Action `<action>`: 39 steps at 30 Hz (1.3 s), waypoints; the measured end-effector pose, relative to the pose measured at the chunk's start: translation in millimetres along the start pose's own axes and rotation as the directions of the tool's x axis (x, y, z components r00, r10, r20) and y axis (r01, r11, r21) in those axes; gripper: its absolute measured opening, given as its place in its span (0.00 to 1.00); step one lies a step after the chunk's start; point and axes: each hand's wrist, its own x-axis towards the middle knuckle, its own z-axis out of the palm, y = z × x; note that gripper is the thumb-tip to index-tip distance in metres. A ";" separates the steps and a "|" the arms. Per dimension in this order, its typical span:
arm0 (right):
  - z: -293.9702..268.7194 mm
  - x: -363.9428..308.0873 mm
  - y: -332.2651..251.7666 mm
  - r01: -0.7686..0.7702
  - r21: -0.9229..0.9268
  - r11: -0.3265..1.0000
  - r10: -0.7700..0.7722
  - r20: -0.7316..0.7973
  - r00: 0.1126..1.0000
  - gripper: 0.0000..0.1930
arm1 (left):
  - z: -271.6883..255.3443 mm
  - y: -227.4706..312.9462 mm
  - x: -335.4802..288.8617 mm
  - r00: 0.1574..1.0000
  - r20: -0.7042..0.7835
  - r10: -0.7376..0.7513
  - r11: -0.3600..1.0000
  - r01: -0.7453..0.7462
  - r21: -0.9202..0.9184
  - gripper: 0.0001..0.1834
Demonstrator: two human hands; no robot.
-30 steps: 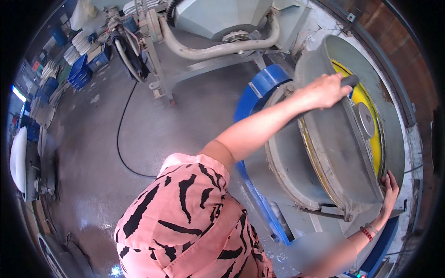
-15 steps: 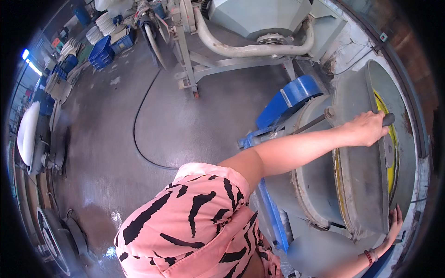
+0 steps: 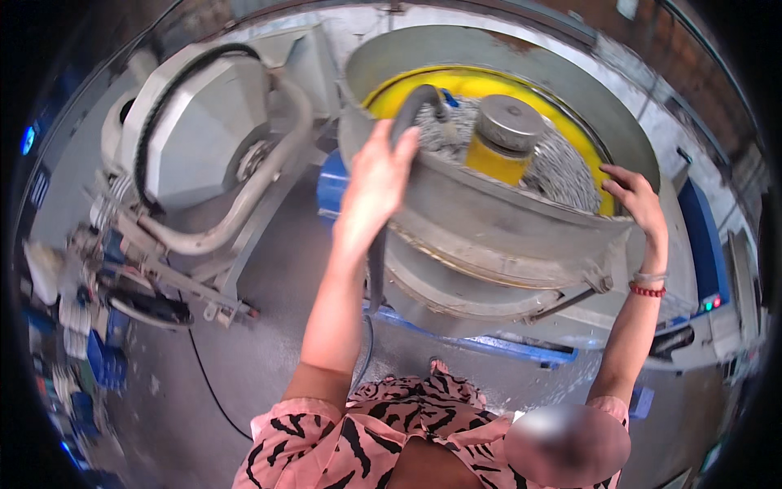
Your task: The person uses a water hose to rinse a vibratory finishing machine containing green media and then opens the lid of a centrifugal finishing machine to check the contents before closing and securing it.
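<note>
A large round vibratory finishing bowl (image 3: 489,220) stands in front of me. Its yellow-lined channel (image 3: 562,106) is filled with small grey pieces (image 3: 570,167) around a capped centre post (image 3: 509,122). At the left side of the rim, my left hand (image 3: 376,183) is closed around a dark hose (image 3: 419,96). The hose arches over into the bowl, with a small blue part near its end, and hangs down outside below my wrist. My right hand (image 3: 639,200) lies over the rim on the right, fingers apart and nothing in them. A red bracelet circles that wrist.
A grey many-sided drum machine (image 3: 204,126) on a pipe frame stands to the left. Right of the bowl is a blue panel (image 3: 702,244) with lit buttons. A blue base beam (image 3: 481,346) and a dark cable (image 3: 213,391) lie low on the floor.
My view has swung right, so the bowl is now in front of me. Still in my left hand, the hose now arches over the rim. My right hand stays at the rim.
</note>
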 end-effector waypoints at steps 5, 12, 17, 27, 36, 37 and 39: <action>5.7 -12.6 -0.6 -0.023 0.047 0.999 0.028 -0.113 0.993 0.18 | 4.2 14.5 -11.1 0.985 0.096 -0.142 0.958 0.161 -0.236 0.22; 11.7 -18.9 -3.0 0.053 0.220 0.974 0.019 -0.311 0.950 0.18 | 6.3 21.2 -15.4 0.985 0.022 -0.171 0.967 0.172 -0.189 0.21; 14.8 -16.9 -3.0 0.083 0.281 0.956 0.023 -0.354 0.935 0.18 | 8.3 18.7 -13.7 0.979 -0.012 -0.203 0.970 0.199 -0.142 0.21; 12.2 -16.2 -0.5 0.099 0.251 0.963 0.008 -0.391 0.920 0.18 | 9.6 26.3 -12.9 0.980 -0.004 -0.197 0.974 0.195 -0.112 0.21; 9.2 -16.4 -6.0 0.062 0.180 0.982 -0.003 -0.310 0.951 0.19 | 6.8 27.5 -14.1 0.976 0.017 -0.218 0.966 0.218 -0.138 0.21; 9.2 -16.3 -5.1 0.057 0.172 0.983 -0.002 -0.299 0.954 0.19 | 8.0 27.7 -13.5 0.975 0.020 -0.220 0.966 0.221 -0.134 0.21; 8.7 -17.0 -5.9 0.045 0.153 0.987 0.001 -0.289 0.957 0.19 | 9.9 26.9 -12.9 0.975 0.020 -0.223 0.966 0.224 -0.130 0.22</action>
